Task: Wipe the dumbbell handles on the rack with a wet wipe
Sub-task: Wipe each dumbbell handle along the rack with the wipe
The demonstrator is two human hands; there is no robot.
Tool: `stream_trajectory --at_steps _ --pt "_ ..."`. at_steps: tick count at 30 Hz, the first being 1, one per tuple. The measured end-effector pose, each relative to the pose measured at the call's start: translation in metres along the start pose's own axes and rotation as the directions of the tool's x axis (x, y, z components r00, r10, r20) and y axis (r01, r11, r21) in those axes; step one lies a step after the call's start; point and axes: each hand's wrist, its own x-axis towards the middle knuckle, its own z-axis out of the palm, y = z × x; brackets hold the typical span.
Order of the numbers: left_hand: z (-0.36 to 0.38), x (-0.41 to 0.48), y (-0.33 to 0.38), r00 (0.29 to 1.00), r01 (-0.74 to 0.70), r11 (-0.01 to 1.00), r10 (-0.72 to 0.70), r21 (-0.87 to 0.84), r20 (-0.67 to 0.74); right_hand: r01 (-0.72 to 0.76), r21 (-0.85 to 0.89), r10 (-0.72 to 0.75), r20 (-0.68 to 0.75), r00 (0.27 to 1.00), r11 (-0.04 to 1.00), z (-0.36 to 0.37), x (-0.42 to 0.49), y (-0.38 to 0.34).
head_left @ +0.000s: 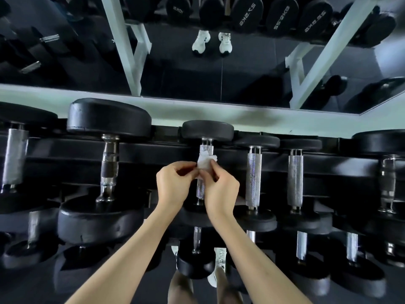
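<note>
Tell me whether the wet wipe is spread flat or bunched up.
Bunched: left hand and right hand pinch the wet wipe as a crumpled wad.

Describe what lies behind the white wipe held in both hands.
A knurled dumbbell handle runs behind the wipe, showing above and below it. The stretch the wipe covers is hidden.

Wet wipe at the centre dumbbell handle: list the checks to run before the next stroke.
1. Wet wipe gripped: ok, left hand and right hand both pinch it.
2. Wipe lined up over centre handle: ok.
3. Wipe wrapped round the handle: cannot tell.
4. Wipe moist: cannot tell.
5. Dumbbell seated on rack: ok.
6. Neighbouring handle clear of the hands: ok.
</note>
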Motion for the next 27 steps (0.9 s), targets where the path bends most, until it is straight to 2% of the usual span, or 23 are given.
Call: stream_trajectory --at_steps 8,11,14,18,20,22,23,27 --pt "0.004 0.016 0.008 0.99 -0.133 0.985 0.138 0.109 -0.036 -0.023 0.054 0.031 -0.167 0.986 0.998 0.012 0.016 -0.017" --pt "0.007 0.028 0.012 0.989 -0.13 0.987 0.136 0.091 -0.058 -0.033 0.045 0.041 -0.187 0.981 0.998 0.015 0.024 -0.027" --pt "0.006 0.022 0.012 0.989 -0.118 0.991 0.123 0.066 -0.079 -0.046 0.117 0.064 -0.156 0.986 0.992 0.013 0.02 -0.024" --pt "0.0 0.004 0.007 0.996 -0.081 0.997 0.081 0.01 -0.046 -0.05 -0.054 0.049 -0.03 0.998 0.997 0.017 0.008 -0.019" --pt "-0.007 0.005 0.003 0.999 0.034 0.993 -0.03 -0.109 0.038 -0.037 -0.166 0.045 0.046 0.998 0.985 0.023 0.007 -0.016" --pt "-0.015 0.008 0.004 0.971 0.206 0.941 -0.163 -0.27 0.173 0.033 -0.292 -0.012 0.076 0.997 0.956 0.025 0.008 -0.015" --pt "-0.017 0.011 0.004 0.956 0.252 0.921 -0.189 -0.296 0.226 0.073 -0.332 -0.046 0.087 0.995 0.941 0.024 0.01 -0.013" --pt "-0.022 0.016 0.003 0.969 0.173 0.971 -0.138 -0.167 0.205 0.14 -0.305 -0.118 0.09 0.989 0.942 0.012 0.011 -0.006"
